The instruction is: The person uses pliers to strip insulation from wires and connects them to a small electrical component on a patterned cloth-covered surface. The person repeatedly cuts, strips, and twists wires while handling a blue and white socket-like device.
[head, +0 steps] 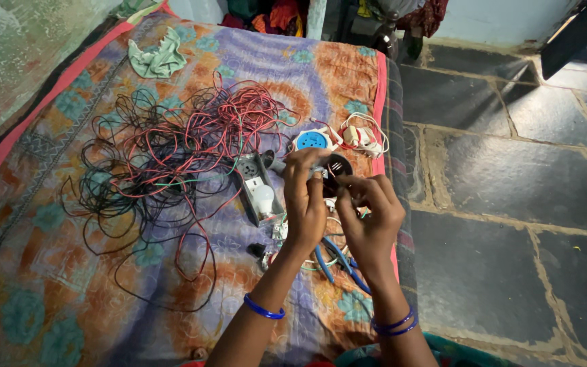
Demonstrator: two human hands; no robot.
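Head camera looks down on your two hands, raised together over the right edge of a patterned bedspread [49,224]. Your left hand [305,197] is closed around a small round dark fitting [338,166] with thin metal prongs showing inside it, held just above the cloth and close beside a blue and white round socket [311,141]. Your right hand [369,211] has its fingers curled in, the fingertips pinched against the near rim of that same fitting; whether a wire or a screw sits between them is too small to tell. As for progress, it looks like early or middle work: the fitting is open in your grip and nothing shows it joined to a lead. A large tangle of red and black wire [164,149] lies spread and unsorted to your left, a grey switch box [256,187] with a white bulb [264,198] resting in it lies between the tangle and your hands, and blue-handled pliers [334,261] lie on the cloth under your wrists, touched by neither hand. A small bundle of white and red parts [361,139] sits by the edge beyond the socket, and a crumpled green rag [157,58] lies well apart at the far end.
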